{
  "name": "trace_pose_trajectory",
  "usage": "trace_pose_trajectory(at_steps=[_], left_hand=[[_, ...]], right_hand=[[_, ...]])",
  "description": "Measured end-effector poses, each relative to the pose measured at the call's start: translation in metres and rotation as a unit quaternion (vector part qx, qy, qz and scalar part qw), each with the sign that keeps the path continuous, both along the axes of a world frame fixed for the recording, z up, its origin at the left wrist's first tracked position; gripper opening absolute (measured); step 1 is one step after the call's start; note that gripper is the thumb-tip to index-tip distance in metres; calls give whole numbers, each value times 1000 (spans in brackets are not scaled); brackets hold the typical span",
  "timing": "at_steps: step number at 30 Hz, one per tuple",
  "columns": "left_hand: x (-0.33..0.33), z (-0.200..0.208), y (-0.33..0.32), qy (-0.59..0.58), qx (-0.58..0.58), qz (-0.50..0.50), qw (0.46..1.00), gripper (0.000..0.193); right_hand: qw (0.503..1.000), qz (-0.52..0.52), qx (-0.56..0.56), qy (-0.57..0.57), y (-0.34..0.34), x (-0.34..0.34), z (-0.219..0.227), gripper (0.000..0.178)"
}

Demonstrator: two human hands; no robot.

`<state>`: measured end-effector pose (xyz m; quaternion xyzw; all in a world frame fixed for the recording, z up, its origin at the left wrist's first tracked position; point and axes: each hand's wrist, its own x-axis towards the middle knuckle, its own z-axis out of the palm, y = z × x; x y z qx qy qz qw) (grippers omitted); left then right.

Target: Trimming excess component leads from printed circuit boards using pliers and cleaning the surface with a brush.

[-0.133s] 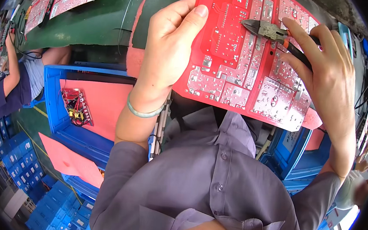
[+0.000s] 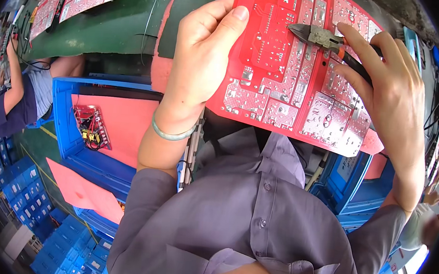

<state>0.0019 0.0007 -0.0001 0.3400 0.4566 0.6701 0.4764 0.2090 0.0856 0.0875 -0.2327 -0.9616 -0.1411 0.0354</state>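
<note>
Left hand (image 2: 205,47) gripping circuit board (image 2: 273,92), right hand (image 2: 390,81) holding cutters (image 2: 320,37)

Grey-purple collared shirt (image 2: 213,209), short sleeves (image 2: 147,196), round buttons (image 2: 263,223); pale green bangle (image 2: 171,136).

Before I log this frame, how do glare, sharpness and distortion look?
In the head view, the red circuit board shows bright metallic glints; the diagonal cutters and left hand look sharp; blue bins at lower left look softer and fisheye-skewed; black vignetting closes the corners; a white patch at lower right looks overexposed.
</note>
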Motion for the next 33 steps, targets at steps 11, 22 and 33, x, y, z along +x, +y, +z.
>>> trace_pose_trajectory(at_steps=[11,22,33], left_hand=[[0,0,0,-8,-2,3,1000,23],[0,1,0,-9,0,1,1000,23],[0,0,-1,-5,4,3,1000,23]], right_hand=[[951,-57,-299,59,27,-3,11,33],[995,-59,-53,63,-3,-6,-4,42],[1000,-20,-17,5,0,-4,0,42]])
